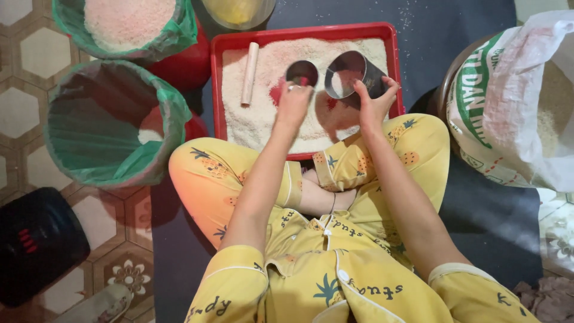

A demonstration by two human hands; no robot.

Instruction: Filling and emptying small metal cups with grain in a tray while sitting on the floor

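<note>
Head view, person seated cross-legged before a red tray [218, 84] of pale grain. The left hand [293, 104] is closed around a small metal cup [302, 72], held over the middle of the tray with its mouth turned toward the camera; a ring shows on one finger. The right hand [373, 104] grips a larger metal cup [350, 75] just right of the small one, tilted, its open mouth facing the small cup. The two cups sit close together, rims nearly meeting; whether they touch cannot be told. Inside the larger cup a little grain shows. The grain [263, 113] covers most of the tray, with bare red patches near the hands. A wooden stick [249, 73] lies on the grain at the tray's left side. Left of the tray stand two green-lined buckets: the far bucket [72, 18] is heaped with grain, the near bucket [173, 101] holds only a small amount at its bottom, so judged from this, filling has barely begun there. Right of the tray leans an open white sack [514, 101] of grain. A yellowish bowl [239, 12] sits beyond the tray's far edge.
</note>
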